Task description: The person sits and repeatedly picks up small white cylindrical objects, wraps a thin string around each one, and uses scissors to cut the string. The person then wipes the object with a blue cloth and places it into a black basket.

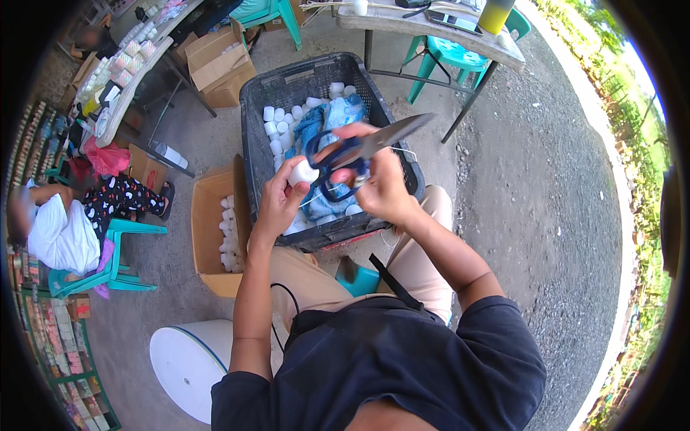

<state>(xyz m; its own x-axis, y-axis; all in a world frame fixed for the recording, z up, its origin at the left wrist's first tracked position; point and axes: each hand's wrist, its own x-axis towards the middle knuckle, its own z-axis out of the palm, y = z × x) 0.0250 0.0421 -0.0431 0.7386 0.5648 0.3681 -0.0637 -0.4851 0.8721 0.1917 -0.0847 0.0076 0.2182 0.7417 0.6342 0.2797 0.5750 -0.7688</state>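
Observation:
Over the black plastic crate (334,68), my left hand (277,197) grips a small white cylinder (305,173) between thumb and fingers. My right hand (384,183) is closed around large scissors (395,135) with dark blue handles, its fingers partly through the loops. Their grey blades point up and to the right, and the handles come close to the white cylinder. A thin white strand shows just below my hands. Inside the crate, a blue patterned cloth (345,109) lies over many similar white cylinders (273,129).
Left of the crate stands an open cardboard box (205,237) of white cylinders. A round white container (183,373) is at my lower left. One person (68,226) sits on a green chair (118,269). A table (402,25) with a yellow-and-black bottle (494,16) stands at far right.

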